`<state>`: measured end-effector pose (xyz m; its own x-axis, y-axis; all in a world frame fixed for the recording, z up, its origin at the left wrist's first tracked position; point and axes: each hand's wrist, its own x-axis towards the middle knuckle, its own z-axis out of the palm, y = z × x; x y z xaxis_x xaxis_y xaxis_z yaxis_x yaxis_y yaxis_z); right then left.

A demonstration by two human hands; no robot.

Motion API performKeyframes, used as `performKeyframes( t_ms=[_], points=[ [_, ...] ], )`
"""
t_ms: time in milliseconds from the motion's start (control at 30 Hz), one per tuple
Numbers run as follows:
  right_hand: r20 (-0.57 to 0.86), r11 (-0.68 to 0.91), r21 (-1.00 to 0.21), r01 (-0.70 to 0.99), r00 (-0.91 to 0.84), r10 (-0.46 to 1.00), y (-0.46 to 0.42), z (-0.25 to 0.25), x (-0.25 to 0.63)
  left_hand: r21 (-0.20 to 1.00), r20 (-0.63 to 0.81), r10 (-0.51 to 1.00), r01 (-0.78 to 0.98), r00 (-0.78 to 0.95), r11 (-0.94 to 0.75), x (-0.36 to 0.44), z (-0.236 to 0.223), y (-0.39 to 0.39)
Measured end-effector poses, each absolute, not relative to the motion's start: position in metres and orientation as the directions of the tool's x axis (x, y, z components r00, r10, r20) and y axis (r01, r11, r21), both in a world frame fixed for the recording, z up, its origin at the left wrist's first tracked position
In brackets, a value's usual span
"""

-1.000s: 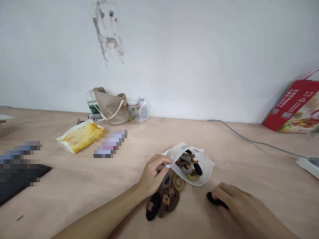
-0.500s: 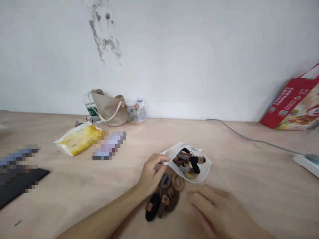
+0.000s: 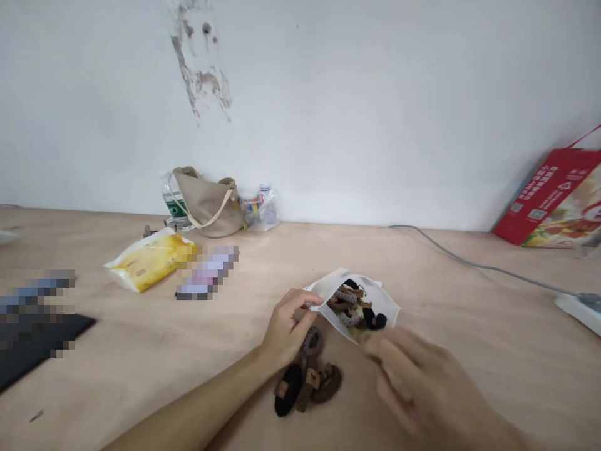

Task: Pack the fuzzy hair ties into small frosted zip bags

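Note:
A white pouch (image 3: 332, 285) lies on the table with its mouth spread wide, showing several grey, brown and black hair ties inside. My left hand (image 3: 287, 329) pinches the pouch's left edge between thumb and fingers. At the near rim, my right hand (image 3: 416, 376), blurred by motion, is closed on a mustard-coloured hair tie (image 3: 368, 344), mostly hidden by the fingers. Below the left hand lie a black hair tie (image 3: 288, 389), a grey hair tie (image 3: 313, 341) and brown hair ties (image 3: 327, 386) with tan tags.
Farther left are a yellow-and-white packet (image 3: 153, 260) and a pixelated flat object (image 3: 207, 274). A beige bag (image 3: 209, 203) and a clear plastic bag (image 3: 263, 213) stand by the wall. A grey cable (image 3: 464, 255) runs to a white power strip (image 3: 580, 313); a red bag (image 3: 535, 194) leans at right.
The mustard hair tie has left the loose pile and is now in my right hand, which has closed and moved up to the pouch's mouth. My left hand keeps its hold.

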<state>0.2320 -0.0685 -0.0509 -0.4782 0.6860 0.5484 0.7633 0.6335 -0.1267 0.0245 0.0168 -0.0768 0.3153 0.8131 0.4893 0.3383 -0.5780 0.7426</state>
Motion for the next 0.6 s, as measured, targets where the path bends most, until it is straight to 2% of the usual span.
performKeyframes(
  t_ms=[100, 267, 467, 600],
  points=[
    [0.653, 0.567, -0.076, 0.820, -0.389, 0.650, -0.065, -0.048, 0.234, 0.744, 0.489, 0.817, 0.342, 0.307, -0.574, 0.025, -0.076, 0.016],
    [0.514, 0.756, -0.045, 0.653, -0.633, 0.579, -0.068, -0.071, 0.211, 0.747, 0.494, 0.812, 0.325, 0.312, -0.580, 0.025, -0.077, 0.017],
    [0.420, 0.773, 0.075, 0.631, -0.723, 0.549, -0.071, -0.087, 0.198, 0.746, 0.495, 0.812, 0.328, 0.310, -0.580, 0.024, -0.078, 0.018],
    [0.373, 0.789, 0.027, 0.614, -0.738, 0.562, -0.075, -0.074, 0.209, 0.743, 0.501, 0.805, 0.321, 0.316, -0.588, 0.024, -0.079, 0.019]
  ],
)
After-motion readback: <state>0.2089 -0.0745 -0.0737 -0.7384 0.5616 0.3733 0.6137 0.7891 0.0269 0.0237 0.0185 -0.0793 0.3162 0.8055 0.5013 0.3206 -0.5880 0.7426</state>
